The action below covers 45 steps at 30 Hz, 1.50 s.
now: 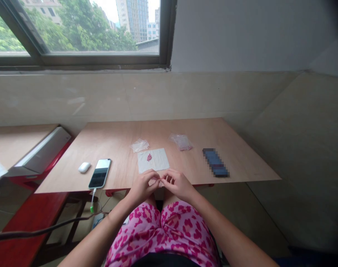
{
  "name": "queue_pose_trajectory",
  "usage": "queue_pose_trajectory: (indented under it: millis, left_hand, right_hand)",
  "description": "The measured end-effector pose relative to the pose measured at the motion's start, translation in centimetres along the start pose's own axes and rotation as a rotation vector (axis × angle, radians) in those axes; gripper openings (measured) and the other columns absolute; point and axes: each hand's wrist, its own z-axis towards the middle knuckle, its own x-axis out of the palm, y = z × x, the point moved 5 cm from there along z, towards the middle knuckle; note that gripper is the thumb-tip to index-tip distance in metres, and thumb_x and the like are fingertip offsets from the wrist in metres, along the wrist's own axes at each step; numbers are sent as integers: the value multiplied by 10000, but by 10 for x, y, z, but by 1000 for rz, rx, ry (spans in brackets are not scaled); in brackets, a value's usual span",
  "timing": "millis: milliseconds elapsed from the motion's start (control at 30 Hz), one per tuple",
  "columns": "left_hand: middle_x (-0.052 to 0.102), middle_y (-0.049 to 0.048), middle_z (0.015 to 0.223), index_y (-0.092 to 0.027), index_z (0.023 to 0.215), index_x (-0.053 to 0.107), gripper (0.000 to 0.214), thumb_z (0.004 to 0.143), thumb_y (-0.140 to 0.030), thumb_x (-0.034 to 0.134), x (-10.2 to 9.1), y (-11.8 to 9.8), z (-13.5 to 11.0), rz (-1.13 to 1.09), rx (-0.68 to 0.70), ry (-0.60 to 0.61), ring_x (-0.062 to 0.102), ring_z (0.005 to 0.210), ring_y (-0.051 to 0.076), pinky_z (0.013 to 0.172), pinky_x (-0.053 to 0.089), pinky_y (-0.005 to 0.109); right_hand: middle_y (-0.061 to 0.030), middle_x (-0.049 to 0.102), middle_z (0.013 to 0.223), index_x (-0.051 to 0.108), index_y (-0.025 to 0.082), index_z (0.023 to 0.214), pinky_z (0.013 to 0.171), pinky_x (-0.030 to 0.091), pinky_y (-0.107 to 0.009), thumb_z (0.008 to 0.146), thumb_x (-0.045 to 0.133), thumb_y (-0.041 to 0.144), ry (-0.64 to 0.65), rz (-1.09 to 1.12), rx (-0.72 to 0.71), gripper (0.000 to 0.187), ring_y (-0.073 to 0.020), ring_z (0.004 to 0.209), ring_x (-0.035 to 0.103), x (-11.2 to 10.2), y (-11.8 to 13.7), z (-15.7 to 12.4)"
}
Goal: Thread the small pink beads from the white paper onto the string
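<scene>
My left hand (145, 184) and my right hand (176, 181) meet at the table's front edge, thumbs and fingertips pinched close together. Something tiny and reddish seems to sit between the fingertips, too small to name. Just beyond them lies a white cloth or paper sheet (159, 160), its near edge partly hidden by my left hand. A small cluster of pink-red pieces (149, 157) rests on that sheet. Behind its left corner is a pile of clear plastic bags (140, 145). Farther right, more clear bags (182, 142) hold something pinkish.
On the wooden table (119, 133), a phone (100, 173) with a charging cable (93, 198) and a white earbud case (84, 167) lie left. A dark, pixelated phone-shaped object (215, 162) lies right. A red bench (32, 226) and a dark cable (46, 231) are at lower left.
</scene>
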Motion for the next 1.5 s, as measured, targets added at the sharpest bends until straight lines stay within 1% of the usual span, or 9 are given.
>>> queue_pose_trajectory:
  millis: [200, 400, 533, 633, 800, 967, 1133, 1333, 1500]
  left_hand:
    - [678, 55, 920, -191, 911, 671, 91, 963, -200, 597, -1, -2, 1, -3, 4, -17, 650, 884, 199, 815, 500, 315]
    - [704, 63, 1004, -204, 1003, 685, 84, 955, -228, 621, -5, 2, 3, -32, -31, -55, 674, 960, 212, 882, 522, 345]
    - [728, 74, 1076, -203, 1094, 672, 175, 926, -251, 665, -8, 8, 4, -121, -108, -97, 696, 1009, 223, 938, 533, 378]
    - [738, 68, 1045, -200, 1078, 671, 175, 914, -262, 674, -6, 13, 4, -191, -153, -105, 706, 997, 224, 941, 537, 383]
    - [728, 68, 1036, -199, 1063, 669, 182, 916, -305, 687, -4, 17, 3, -274, -165, -138, 703, 993, 218, 942, 535, 375]
    - [725, 77, 1016, -189, 1024, 673, 169, 908, -311, 686, -4, 15, 4, -311, -195, -142, 698, 984, 222, 934, 535, 376]
    - [727, 72, 1004, -188, 1018, 689, 184, 917, -342, 702, -4, 12, 3, -310, -186, -160, 695, 970, 217, 931, 537, 367]
    - [739, 77, 1006, -188, 1018, 698, 216, 929, -385, 704, 0, 9, 1, -348, -185, -147, 704, 960, 218, 909, 552, 359]
    - [740, 83, 985, -182, 991, 692, 230, 922, -400, 706, -2, 8, 2, -351, -196, -158, 707, 940, 220, 867, 561, 349]
  right_hand:
    - [-23, 650, 906, 671, 205, 916, 609, 487, -237, 930, 624, 228, -28, 46, -10, 54, -141, 733, 634, 1, 2, 0]
    - [-13, 657, 894, 599, 217, 1015, 585, 482, -245, 933, 645, 320, -106, 212, 96, 140, -140, 686, 612, 2, -6, 2]
    - [-4, 653, 888, 579, 221, 1022, 558, 448, -242, 917, 656, 326, -124, 257, 140, 167, -128, 645, 572, 0, -7, 2]
    - [5, 655, 870, 578, 222, 1019, 539, 425, -248, 914, 659, 330, -116, 272, 160, 171, -114, 586, 537, 1, -6, 2]
    - [5, 660, 893, 579, 225, 1010, 524, 406, -252, 912, 662, 336, -115, 297, 157, 170, -102, 551, 518, 1, -5, 2]
    - [21, 636, 799, 574, 225, 1004, 518, 406, -247, 910, 659, 343, -113, 292, 184, 174, -110, 545, 522, 2, -5, 2]
    - [-21, 681, 972, 582, 222, 1040, 532, 429, -242, 897, 684, 354, -119, 318, 153, 219, -109, 596, 554, 6, -2, 1]
    - [-13, 681, 913, 613, 218, 1030, 549, 413, -247, 922, 672, 361, -164, 265, 115, 189, -107, 572, 517, 7, 3, -1]
    - [-24, 682, 927, 609, 219, 1052, 522, 385, -252, 930, 663, 413, -173, 242, 125, 236, -108, 552, 491, 5, 4, -1]
